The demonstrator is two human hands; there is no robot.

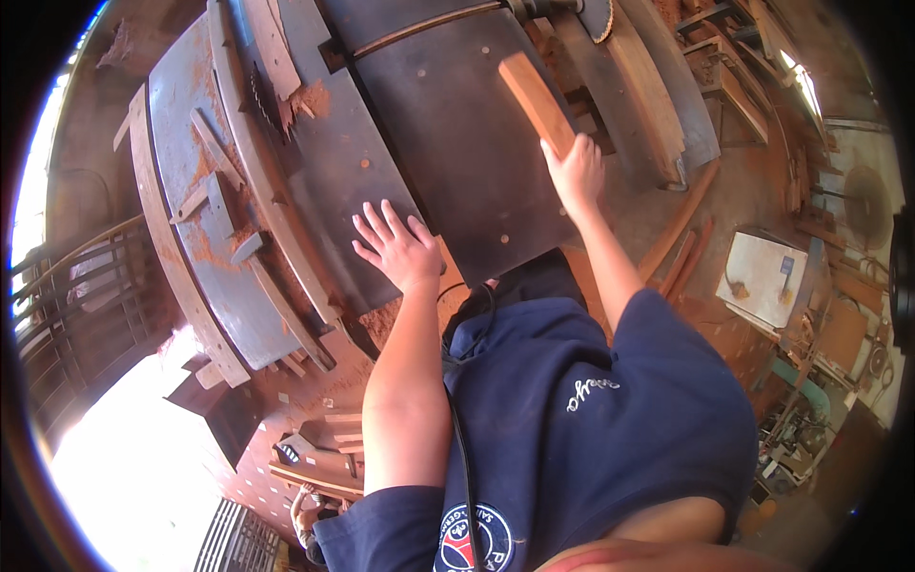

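a reddish-brown, straight rectangular wooden block is slanted over the right part of the smooth dark-gray metal counter, its bare end pointing far and left. the right hand is closed around its near end; whether the block touches the counter, i cannot tell. the left hand is open, palm down with fingers spread, at the counter's near edge, left of the right hand and gripping nothing. farther left, a dark-headed hammer with a wooden handle lies on a pale gray-blue metal panel, near scattered orange-brown sawdust. well right stands a square white-topped box.
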